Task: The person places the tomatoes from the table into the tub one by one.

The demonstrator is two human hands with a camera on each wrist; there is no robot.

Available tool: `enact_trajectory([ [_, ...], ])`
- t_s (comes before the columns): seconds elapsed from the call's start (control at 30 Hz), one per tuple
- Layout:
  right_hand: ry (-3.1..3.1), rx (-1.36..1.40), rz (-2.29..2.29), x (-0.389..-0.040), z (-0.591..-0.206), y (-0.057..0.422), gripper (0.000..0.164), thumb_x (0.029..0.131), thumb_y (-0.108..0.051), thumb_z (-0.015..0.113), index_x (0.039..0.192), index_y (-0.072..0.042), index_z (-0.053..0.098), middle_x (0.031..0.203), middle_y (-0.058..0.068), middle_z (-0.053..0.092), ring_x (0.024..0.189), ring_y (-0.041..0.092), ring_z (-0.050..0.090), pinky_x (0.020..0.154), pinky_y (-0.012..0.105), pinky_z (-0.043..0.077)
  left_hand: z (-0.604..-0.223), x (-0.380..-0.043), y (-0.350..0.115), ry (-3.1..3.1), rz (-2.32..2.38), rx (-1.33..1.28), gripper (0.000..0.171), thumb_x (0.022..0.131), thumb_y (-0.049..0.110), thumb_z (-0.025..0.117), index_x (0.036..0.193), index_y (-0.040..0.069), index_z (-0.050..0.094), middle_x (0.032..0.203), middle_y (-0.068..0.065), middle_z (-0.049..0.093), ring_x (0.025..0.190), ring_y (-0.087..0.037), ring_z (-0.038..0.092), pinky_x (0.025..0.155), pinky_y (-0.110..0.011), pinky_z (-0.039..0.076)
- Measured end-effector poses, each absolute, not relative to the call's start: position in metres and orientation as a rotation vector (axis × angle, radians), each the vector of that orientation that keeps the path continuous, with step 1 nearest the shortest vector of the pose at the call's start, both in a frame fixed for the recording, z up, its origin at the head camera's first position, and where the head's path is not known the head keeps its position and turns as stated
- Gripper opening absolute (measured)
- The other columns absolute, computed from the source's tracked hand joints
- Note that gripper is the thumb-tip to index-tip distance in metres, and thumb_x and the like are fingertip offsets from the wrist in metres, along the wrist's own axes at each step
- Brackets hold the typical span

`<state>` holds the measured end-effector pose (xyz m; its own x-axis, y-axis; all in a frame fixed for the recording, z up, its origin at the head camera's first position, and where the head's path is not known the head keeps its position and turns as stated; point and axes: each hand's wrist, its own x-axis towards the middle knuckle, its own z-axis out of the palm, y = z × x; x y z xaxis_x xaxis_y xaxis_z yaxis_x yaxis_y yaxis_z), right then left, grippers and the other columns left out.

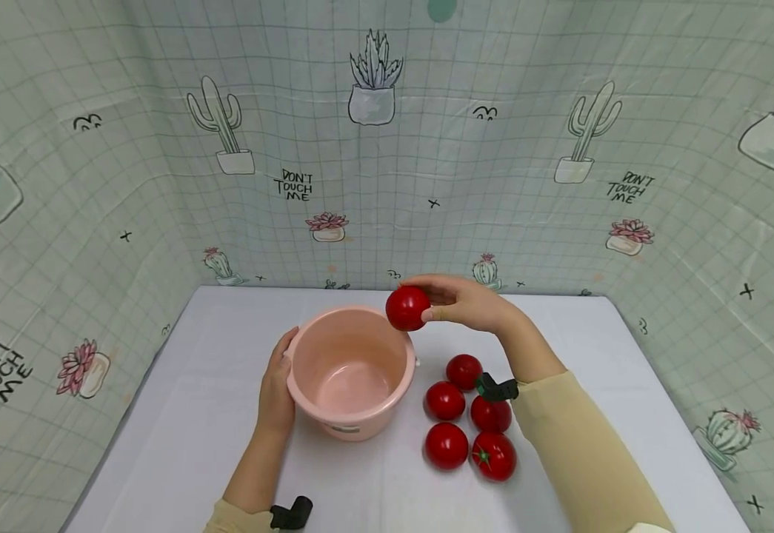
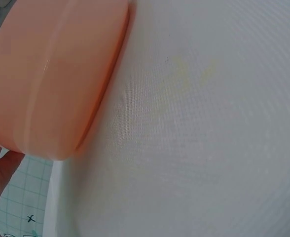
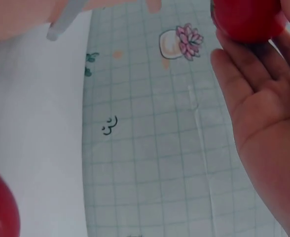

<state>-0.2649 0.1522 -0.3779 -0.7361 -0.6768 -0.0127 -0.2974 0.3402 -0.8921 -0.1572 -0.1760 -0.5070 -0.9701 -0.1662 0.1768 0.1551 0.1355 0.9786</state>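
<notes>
My right hand grips a red tomato between thumb and fingers, at the right rim of a pink bucket. In the right wrist view the same tomato rests against the fingers, with the bucket's wall at the upper left. The bucket stands on the table and its visible inside holds nothing. My left hand holds its left side, thumb at the rim. The left wrist view shows the bucket's outer wall and a thumb against it.
Several more tomatoes lie grouped on the white table, right of the bucket and beneath the right wrist. One tomato shows a green stem. A cloth backdrop with printed cacti rises behind and at both sides.
</notes>
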Motion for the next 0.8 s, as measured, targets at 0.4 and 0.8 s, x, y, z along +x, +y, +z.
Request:
enact_trajectory([
  [0.4,1.988,-1.076,-1.106,-0.285,-0.363,0.107,0.051,0.09,-0.027,0.069,0.14,-0.028,0.055,0.138,-0.004,0.058,0.127,0.019,0.054,0.1,0.039,0.051,-0.506,-0.159,-0.175,-2.202,-1.889,0.011,0.049,0.103,0.038,0.025,0.149,0.032,0.041,0.153,0.012,0.043,0.145,-0.013,0.033,0.12,-0.048,0.023],
  [0.8,1.955,-1.152,-0.607,-0.293,-0.357,0.036,0.055,0.091,-0.029,0.069,0.143,-0.022,0.053,0.139,-0.01,0.057,0.131,0.01,0.05,0.11,0.031,0.042,-0.505,-0.157,-0.175,-2.232,-1.884,0.032,0.046,0.102,0.04,0.026,0.146,0.04,0.041,0.154,0.014,0.041,0.145,-0.013,0.033,0.118,-0.053,0.028],
])
